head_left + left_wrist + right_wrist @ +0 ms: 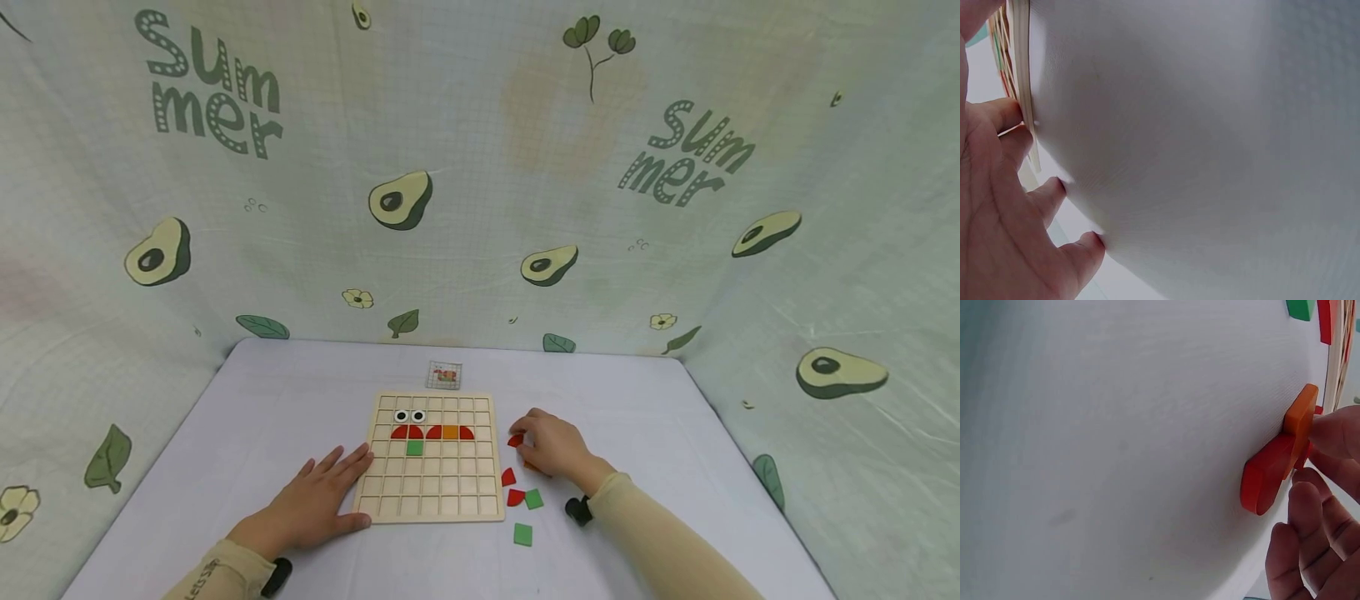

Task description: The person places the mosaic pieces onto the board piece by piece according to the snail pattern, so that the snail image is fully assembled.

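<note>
My left hand (318, 500) lies with spread, straight fingers along the left edge of a wooden grid board (442, 506), its fingertips and thumb touching the frame. On the board are two eye tiles (409, 416), red quarter-round tiles (407, 432), an orange square tile (450, 432) and a green square tile (415, 448). Right of the board, my right hand (557, 446) pinches a red tile (515, 440) between thumb and fingers, close to the table. Beside those fingers, an orange tile (1301, 415) and another red tile (1265, 478) lie together, partly hidden from the head view.
A small picture card (445, 375) lies behind the board. Loose red tiles (516, 497) and green square tiles (523, 534) lie right of the board on the white table (300, 392). A printed cloth (480, 167) hangs around the back and sides.
</note>
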The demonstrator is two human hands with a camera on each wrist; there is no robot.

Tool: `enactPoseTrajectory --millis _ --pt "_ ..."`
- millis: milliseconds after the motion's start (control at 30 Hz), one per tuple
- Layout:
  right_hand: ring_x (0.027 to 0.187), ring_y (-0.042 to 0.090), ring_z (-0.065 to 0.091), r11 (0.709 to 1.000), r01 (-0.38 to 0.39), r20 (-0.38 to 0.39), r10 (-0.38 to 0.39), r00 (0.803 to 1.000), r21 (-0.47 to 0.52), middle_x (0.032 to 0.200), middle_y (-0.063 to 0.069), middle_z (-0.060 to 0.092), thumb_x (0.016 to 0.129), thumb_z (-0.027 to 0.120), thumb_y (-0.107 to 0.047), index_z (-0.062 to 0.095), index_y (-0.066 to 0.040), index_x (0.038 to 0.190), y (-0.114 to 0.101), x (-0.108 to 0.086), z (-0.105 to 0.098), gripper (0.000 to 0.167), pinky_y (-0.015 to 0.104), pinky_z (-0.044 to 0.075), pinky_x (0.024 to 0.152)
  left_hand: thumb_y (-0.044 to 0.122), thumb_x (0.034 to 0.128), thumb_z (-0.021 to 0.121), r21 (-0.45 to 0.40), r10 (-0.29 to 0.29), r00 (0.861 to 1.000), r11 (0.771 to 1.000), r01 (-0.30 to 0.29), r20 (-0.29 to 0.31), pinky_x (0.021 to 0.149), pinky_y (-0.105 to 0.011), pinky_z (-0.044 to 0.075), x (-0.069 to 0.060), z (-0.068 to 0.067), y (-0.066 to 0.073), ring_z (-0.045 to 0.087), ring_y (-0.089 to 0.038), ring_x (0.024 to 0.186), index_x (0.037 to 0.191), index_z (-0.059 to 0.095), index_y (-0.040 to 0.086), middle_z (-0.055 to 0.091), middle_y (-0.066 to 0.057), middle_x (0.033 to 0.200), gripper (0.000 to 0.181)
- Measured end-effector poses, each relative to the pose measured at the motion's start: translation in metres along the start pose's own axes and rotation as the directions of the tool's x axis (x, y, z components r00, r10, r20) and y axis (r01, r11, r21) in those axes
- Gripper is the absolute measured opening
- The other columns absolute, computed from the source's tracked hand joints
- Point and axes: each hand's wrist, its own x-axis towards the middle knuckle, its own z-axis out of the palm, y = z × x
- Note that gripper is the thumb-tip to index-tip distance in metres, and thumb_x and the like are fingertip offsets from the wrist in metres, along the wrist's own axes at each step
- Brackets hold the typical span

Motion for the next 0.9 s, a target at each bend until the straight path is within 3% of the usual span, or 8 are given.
enactPoseTrajectory --millis 333,567,800,900 --pt "0.074 0.009 0.052 1.000 -0.017 0.019 0.017 1.000 0.002 0.091 -0.009 0.059 0.087 0.077 -0.023 0.075 -0.019 0.107 0.0036 0.0011 0.0015 0.020 0.026 0.049 0.066 0.065 0.0832 0.067 -0.004 0.010 1.000 1.000 -0.010 -0.002 0.107 -0.070 0.024 -0.0012 -0.0019 0.0016 0.027 -0.043 0.144 0.153 0.041 0.010 0.033 -0.004 0.160 0.093" --pt "0.056 0.009 0.052 0.997 -0.043 0.044 0.040 0.998 0.070 0.077 -0.011 0.056 0.088 0.077 -0.024 0.072 -0.017 0.112 0.0034 0.0006 -0.0011 0.025 0.027 0.046 0.054 0.065 0.0831 0.067 -0.007 0.011 1.000 1.000 -0.011 0.000 0.107 -0.070 0.024 -0.0009 -0.0027 0.0023 0.027 -0.042 0.144 0.153 0.041 0.010 0.033 -0.003 0.160 0.093" --pt "0.069 0.007 0.051 0.994 0.075 0.075 -0.081 0.994 0.080 0.099 -0.007 0.060 0.087 0.075 -0.016 0.072 -0.017 0.119 0.0076 0.0019 -0.0047 0.031 0.025 0.047 0.062 0.066 0.0833 0.067 -0.010 0.022 1.000 1.000 -0.022 0.002 0.106 -0.071 0.025 -0.0021 -0.0041 0.0022 0.028 -0.043 0.143 0.153 0.041 0.009 0.033 -0.004 0.160 0.093" --pt "0.071 0.007 0.052 0.992 0.085 0.116 -0.096 0.989 0.098 0.100 -0.007 0.059 0.088 0.072 -0.012 0.072 -0.019 0.121 0.0070 0.0029 -0.0061 0.033 0.024 0.047 0.061 0.065 0.0839 0.066 -0.008 0.012 1.000 1.000 -0.012 0.010 0.108 -0.070 0.023 -0.0025 -0.0040 0.0022 0.027 -0.043 0.144 0.153 0.040 0.010 0.032 -0.004 0.160 0.093"
